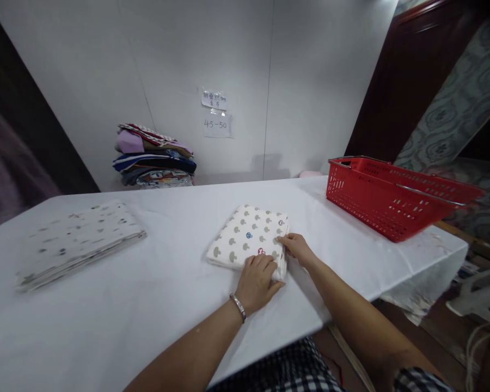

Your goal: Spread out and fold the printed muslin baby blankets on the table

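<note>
A folded white cloth [239, 231] with a grey mushroom print and a few red and blue mushrooms lies on the white-covered table [155, 305]. My left hand [258, 283] rests on its near right corner, fingers bent over the top and thumb low at the side edge. With thumb and fingers pinched together, my right hand [297, 246] holds the cloth's right edge. The fingertips partly cover the layers there. Farther left is a second folded white cloth [81, 234] with small dark and tan motifs, apart from both hands.
A red plastic basket [375, 201] with metal handles stands at the table's right end. Against the back wall rises a stack of folded fabrics [155, 158]. Paper signs [218, 125] are taped above. A pale stool [479, 294] is on the floor at right.
</note>
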{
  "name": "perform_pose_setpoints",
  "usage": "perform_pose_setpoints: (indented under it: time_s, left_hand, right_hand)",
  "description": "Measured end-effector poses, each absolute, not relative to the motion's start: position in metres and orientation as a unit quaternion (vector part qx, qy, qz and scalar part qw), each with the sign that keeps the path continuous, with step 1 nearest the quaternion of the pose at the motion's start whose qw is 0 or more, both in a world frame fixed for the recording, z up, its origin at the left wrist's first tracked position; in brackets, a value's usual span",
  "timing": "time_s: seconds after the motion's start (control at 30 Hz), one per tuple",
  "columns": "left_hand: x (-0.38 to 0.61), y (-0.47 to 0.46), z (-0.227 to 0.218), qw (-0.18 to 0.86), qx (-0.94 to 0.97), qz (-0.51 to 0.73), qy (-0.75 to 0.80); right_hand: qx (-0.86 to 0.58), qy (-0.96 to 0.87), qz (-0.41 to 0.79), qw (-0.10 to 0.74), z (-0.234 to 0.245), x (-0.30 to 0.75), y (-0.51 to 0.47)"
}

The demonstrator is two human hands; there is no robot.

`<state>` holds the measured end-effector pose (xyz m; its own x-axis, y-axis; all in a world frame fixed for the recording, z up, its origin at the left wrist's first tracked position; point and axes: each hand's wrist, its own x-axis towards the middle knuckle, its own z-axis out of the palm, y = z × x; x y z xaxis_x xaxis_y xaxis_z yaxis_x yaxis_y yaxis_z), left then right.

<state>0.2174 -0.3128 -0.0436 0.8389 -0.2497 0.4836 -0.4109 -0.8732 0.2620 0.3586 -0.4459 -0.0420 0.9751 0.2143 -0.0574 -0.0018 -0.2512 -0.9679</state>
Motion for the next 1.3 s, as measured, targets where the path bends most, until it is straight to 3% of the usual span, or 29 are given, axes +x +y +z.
perform_pose_setpoints:
  time_s: [0.17,0.4,0.57,1.3]
  left_hand:
    - [0.218,-0.312,-0.045,0.184,0.939,0.224,-0.187]
    - [0.222,-0.312,-0.047,0.167,0.946,0.211,-0.181]
    - [0.223,-0.312,-0.048,0.164,0.943,0.225,-0.182]
    - [0.227,-0.308,-0.059,0.162,0.942,0.224,-0.19]
  right_hand:
    - [-0.744,-0.05,0.105,0.658,-0.041,0.355,-0.45]
    - [-0.742,-0.051,0.137,0.654,-0.044,0.368,-0.446]
    - [-0.753,-0.046,0.097,0.649,-0.041,0.382,-0.444]
    - [-0.885,-0.089,-0.021,0.457,-0.058,0.411,-0.453]
